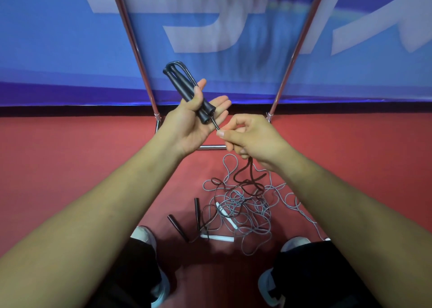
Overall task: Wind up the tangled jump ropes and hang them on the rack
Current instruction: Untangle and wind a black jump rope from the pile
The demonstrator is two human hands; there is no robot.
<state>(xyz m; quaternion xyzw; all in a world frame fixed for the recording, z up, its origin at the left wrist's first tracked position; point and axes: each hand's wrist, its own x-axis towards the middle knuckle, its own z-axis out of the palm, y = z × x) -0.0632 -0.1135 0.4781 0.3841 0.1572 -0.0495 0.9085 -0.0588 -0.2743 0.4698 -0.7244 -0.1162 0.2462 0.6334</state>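
Head view shows the left hand (194, 120) clamping the black handles (184, 88) under its thumb while the right hand (252, 137) pinches their black cord (245, 174), which trails into the grey rope (257, 214) heaped on the floor (93, 167), so winding now would likely drag that tangle tighter.

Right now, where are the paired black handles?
Head view, left of centre: paired black handles lie in the left hand, before the rack's left pole; the right hand pinches their rope.

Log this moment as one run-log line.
left hand: holds black handles | right hand: pinches black rope | tangle: on floor | rack: no rope seen on it
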